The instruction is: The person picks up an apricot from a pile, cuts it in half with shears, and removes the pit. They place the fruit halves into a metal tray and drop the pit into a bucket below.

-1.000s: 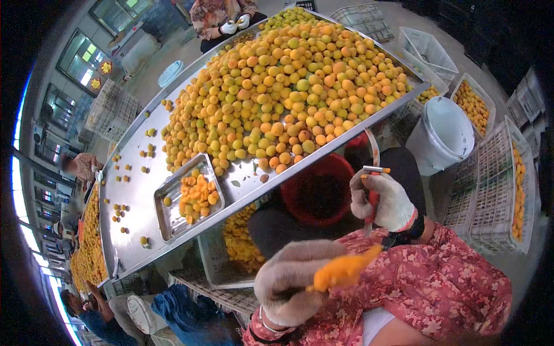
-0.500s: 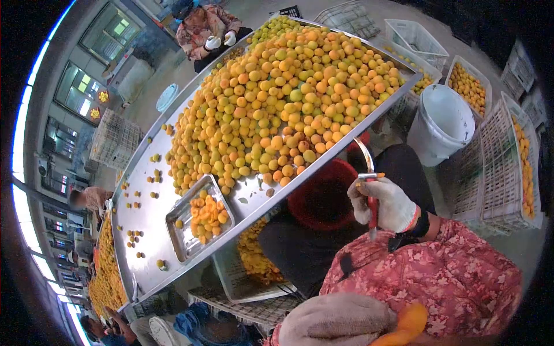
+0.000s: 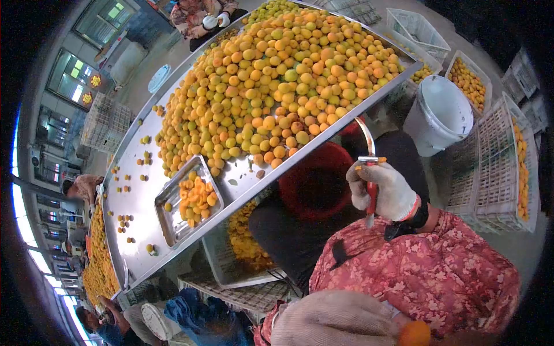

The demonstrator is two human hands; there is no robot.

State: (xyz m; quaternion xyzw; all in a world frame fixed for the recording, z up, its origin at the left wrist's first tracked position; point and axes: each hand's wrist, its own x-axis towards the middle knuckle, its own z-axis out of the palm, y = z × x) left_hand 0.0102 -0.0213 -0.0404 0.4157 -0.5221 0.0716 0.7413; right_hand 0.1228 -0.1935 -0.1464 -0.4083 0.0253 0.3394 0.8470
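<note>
My right hand (image 3: pixel 382 187), in a white glove with a black band at the wrist, is closed round a red-handled tool (image 3: pixel 372 199) with a curved metal piece at its top. Orange bits cling to the tool and the glove. At the bottom edge my left hand (image 3: pixel 340 320), in a beige glove, has its fingers closed at an orange fruit (image 3: pixel 415 333), partly cut off by the frame. Before me a metal table (image 3: pixel 135 196) bears a big heap of yellow-orange fruit (image 3: pixel 248 86) and a metal tray (image 3: pixel 166 222) of opened fruit (image 3: pixel 196 199).
A red bucket (image 3: pixel 317 181) stands between my knees. Below the table edge is a crate (image 3: pixel 216 268) of orange fruit. White bucket (image 3: pixel 441 112) and stacked crates (image 3: pixel 490 167) stand at right. Another person's gloved hands (image 3: pixel 216 22) are across the table; more people are at left.
The view has shifted a little, so the table and tray appear further left and higher. The fruit at my left hand is lower in view and shows less. My right hand still holds the tool.
</note>
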